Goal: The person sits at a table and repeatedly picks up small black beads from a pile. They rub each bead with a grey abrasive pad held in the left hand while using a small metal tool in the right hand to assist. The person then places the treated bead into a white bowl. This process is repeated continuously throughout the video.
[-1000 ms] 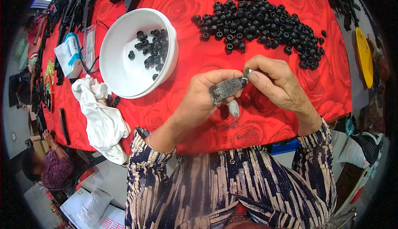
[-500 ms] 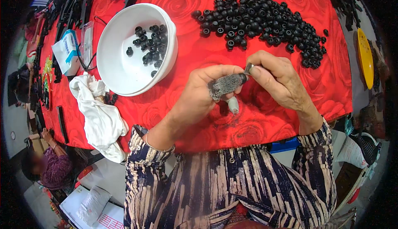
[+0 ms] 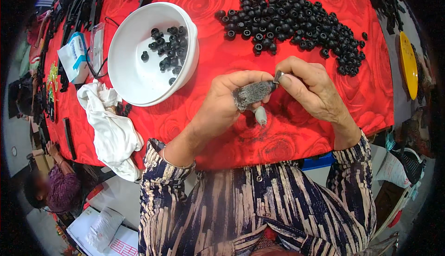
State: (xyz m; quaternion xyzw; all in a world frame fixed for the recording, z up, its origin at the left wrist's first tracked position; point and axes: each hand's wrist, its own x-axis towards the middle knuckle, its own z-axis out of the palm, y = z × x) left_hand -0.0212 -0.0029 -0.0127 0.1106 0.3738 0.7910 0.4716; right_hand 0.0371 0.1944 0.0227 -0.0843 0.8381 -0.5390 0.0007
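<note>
My left hand is closed over the red cloth, pinching a small black round part that is mostly hidden by the fingers. A dark grey knitted cover wraps one of its fingers, and a pale cover is on another. Between the thumb and bent forefinger of my right hand is a small flat metal blade, its lower end at the black part. Beyond both hands lies a heap of similar black parts, round and with holes.
A white bowl holding some black parts stands at left. Beside it are a crumpled white cloth and a tissue pack. Dark scraps dot the red tablecloth. A yellow lid-like disc is far right; another person sits lower left.
Both hands stay almost in place. The blade and the black part have shifted very slightly against each other; bowl and heap look the same.
</note>
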